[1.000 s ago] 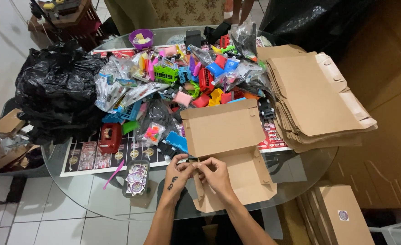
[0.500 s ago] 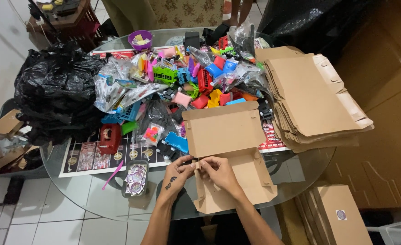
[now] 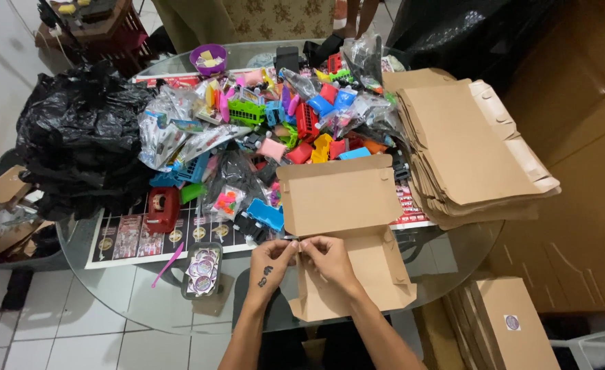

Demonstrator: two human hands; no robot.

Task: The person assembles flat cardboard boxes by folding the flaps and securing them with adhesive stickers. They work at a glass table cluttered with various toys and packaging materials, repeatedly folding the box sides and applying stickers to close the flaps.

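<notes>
From the head camera, a round glass table (image 3: 145, 301) fills the view. An open cardboard box (image 3: 347, 233) lies at the near edge of the table, its lid flap raised toward the toy pile and its lower tray hanging over the rim toward the person. Both hands meet at the box's left corner. The left hand (image 3: 269, 264) pinches the corner flap, fingers closed together on the cardboard. The right hand (image 3: 328, 259) presses on the same flap just beside it, fingertips touching the left hand's, also clamped on the cardboard.

Behind the box sits a heap of bright plastic toys (image 3: 275, 130), many in clear bags. To the right of the box lies a stack of flat cardboard sheets (image 3: 467, 151). Left of the toys bulges a black plastic bag (image 3: 76, 137). Left of the box, near the table's edge, stands a small tray of round stickers (image 3: 202, 268), with a pink stick (image 3: 168, 264) just beside it.
</notes>
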